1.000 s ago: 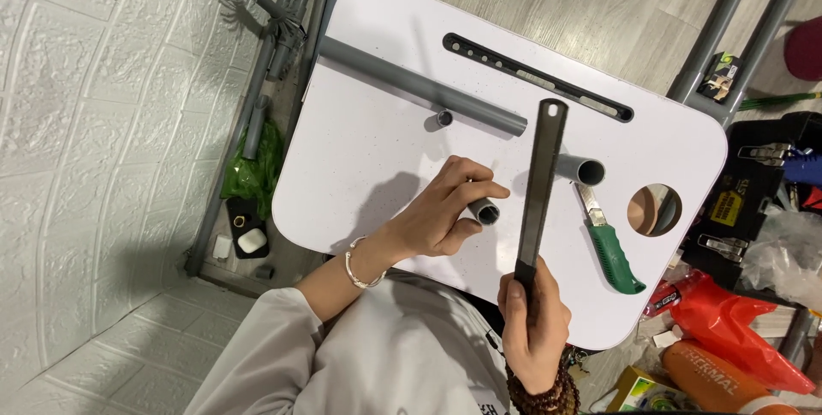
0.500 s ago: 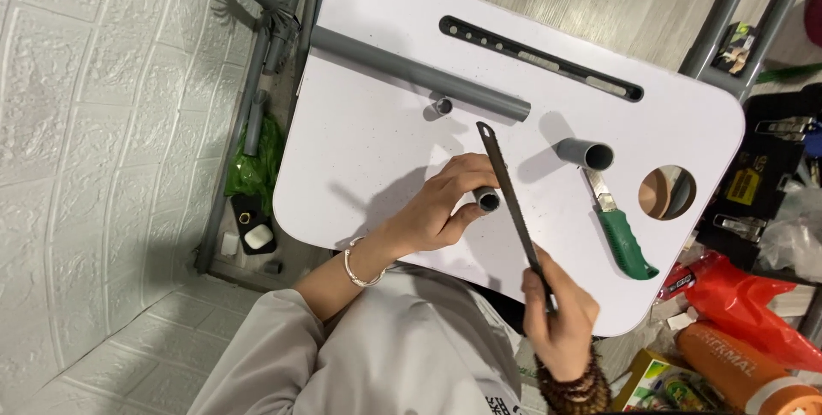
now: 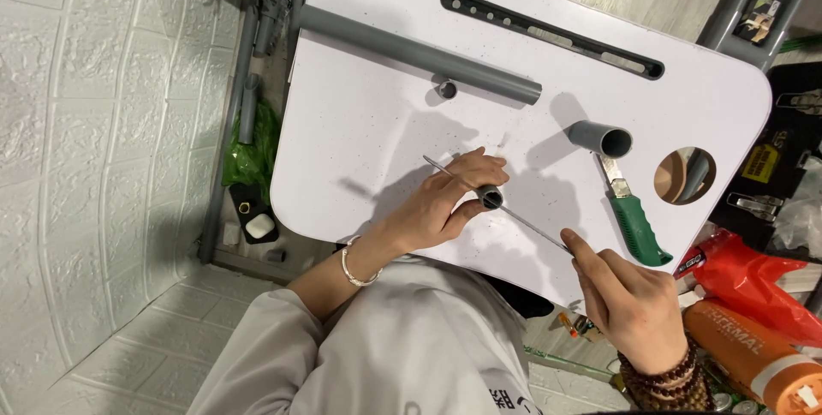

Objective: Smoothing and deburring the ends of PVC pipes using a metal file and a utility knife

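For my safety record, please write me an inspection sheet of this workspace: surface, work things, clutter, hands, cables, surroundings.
Surface: white table with a long slot and a round hole; fine specks on it.
Work things: short grey pipe piece in the left hand; thin flat metal file lies across its open end.
Clutter: long grey pipe, second short pipe, small grey ring, green-handled knife.
Hands: left hand grips the pipe piece; right hand pinches the file's end.
Cables: nothing seen.
Surroundings: white tiled wall, grey metal poles, green bag, red bag, orange bottle.
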